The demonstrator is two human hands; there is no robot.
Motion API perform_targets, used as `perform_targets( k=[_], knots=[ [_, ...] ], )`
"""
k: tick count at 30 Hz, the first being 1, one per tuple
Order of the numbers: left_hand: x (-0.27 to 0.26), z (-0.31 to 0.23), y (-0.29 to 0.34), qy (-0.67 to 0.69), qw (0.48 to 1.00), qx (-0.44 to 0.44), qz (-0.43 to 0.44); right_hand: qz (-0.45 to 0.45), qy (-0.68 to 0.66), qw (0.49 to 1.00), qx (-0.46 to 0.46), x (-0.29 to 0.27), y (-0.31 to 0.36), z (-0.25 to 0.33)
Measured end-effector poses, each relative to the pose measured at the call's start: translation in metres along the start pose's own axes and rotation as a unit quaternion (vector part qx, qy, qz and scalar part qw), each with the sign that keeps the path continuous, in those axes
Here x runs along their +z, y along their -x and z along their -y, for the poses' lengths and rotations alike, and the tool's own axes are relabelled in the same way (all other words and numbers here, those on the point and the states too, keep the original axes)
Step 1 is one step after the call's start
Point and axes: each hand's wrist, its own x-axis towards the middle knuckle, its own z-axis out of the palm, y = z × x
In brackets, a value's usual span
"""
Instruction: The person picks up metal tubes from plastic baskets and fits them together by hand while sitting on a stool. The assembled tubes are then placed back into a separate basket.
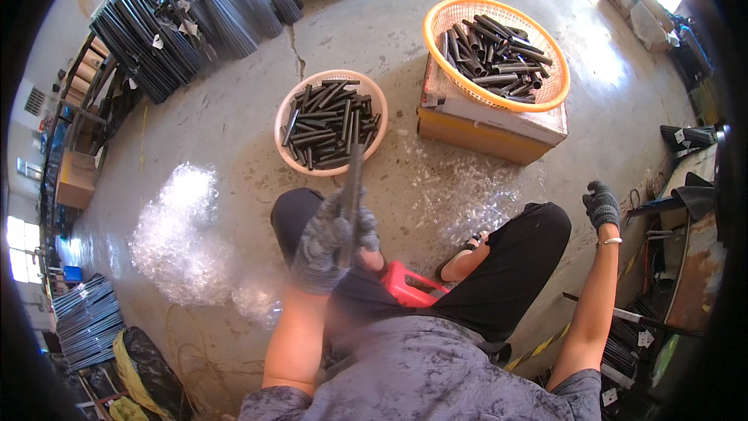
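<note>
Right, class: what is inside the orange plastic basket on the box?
The orange plastic basket holds heaped short dark tubes; they hide its bottom, so anything underneath cannot be seen.

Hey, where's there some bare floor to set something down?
Bare floor shows between the dark rod bundles and the pink basket, and right of the cardboard box. It's crowded just in front of the box, where plastic scraps lie, and at left around the clear plastic heap.
</note>
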Motion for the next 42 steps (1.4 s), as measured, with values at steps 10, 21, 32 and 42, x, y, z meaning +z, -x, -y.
perform_targets(
  k=[10, 21, 32, 42],
  knots=[
    [0.027, 0.024, -0.004, -0.064, 0.995, -0.046, 0.061, 0.402, -0.575, 0.630, -0.334, -0.014, 0.174, 0.290],
    [-0.001, 0.020, 0.017, -0.282, 0.945, -0.073, 0.151, 0.332, -0.381, 0.674, -0.539, -0.006, 0.139, 0.273],
    [-0.028, 0.005, 0.014, -0.210, 0.967, -0.103, 0.097, -0.105, -0.098, 0.987, -0.078, 0.043, -0.068, -0.004],
    [0.019, 0.020, -0.001, -0.230, 0.956, -0.122, 0.134, 0.450, -0.342, 0.710, -0.420, 0.004, 0.167, 0.256]
  ],
)
